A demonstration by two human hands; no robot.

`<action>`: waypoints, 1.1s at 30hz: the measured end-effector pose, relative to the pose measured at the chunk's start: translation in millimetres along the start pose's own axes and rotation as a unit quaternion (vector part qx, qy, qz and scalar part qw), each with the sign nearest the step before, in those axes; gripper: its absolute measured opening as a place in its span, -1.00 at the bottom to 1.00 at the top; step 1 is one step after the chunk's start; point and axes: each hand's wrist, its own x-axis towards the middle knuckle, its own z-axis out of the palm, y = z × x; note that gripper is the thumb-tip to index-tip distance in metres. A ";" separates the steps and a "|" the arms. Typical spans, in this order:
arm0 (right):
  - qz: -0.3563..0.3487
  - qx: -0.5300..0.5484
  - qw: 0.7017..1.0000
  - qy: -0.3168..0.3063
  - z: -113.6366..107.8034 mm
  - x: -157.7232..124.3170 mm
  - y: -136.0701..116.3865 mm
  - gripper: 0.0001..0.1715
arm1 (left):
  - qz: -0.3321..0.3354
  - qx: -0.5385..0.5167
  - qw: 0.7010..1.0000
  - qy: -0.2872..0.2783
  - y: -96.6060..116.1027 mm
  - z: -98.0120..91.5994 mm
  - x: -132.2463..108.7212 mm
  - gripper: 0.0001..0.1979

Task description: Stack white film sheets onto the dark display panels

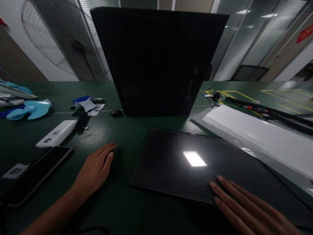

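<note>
A white sheet [264, 133] lies in or on clear plastic [246, 150] at three o'clock; the dark panel [171, 166] lies on the tabletop [117, 209] toward four. Your right hand [246, 205], gripping nothing, extends fingers over the panel; your left hand [94, 169] rests unclenched, palm down, at eight.

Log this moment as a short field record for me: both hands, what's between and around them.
Left hand: palm-down at the green tabletop, nothing visibly held
Right hand: fingers extended over the flat, glossy black rectangular panel, apparently touching it
Panel: lies flat, reflecting a bright light patch
Behind: large upright black rectangular panel
Left side: black rectangular phone, white rounded-edge device
Right side: long white sheet with clear plastic
</note>
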 end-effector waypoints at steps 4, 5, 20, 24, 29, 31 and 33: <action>-0.053 -0.026 0.998 0.008 11.4 13.4 -1.7 -0.48 | -0.008 0.002 1.000 -0.009 3.5 -2.5 1.2 -0.32; -0.059 -0.027 0.998 0.012 11.1 16.3 -1.0 -0.48 | -0.009 0.004 1.000 -0.012 3.6 -2.6 1.3 -0.32; -0.139 0.007 0.990 -0.011 8.0 32.7 9.9 -0.45 | -0.013 -0.005 1.000 -0.002 -0.2 0.7 3.3 -0.29; -0.162 0.016 0.987 -0.007 6.0 47.7 14.7 -0.50 | -0.004 -0.002 1.000 -0.003 -0.6 0.4 3.8 -0.29; -0.160 0.041 0.986 -0.002 7.2 61.8 17.7 -0.50 | -0.009 0.011 1.000 -0.013 -1.0 -0.5 3.2 -0.29; -0.165 0.043 0.985 -0.002 8.0 64.7 19.0 -0.50 | -0.011 0.013 1.000 -0.020 -0.1 -0.9 3.0 -0.29; -0.175 0.045 0.984 -0.004 8.6 66.2 21.0 -0.52 | -0.011 0.013 1.000 -0.023 1.1 -1.4 3.2 -0.28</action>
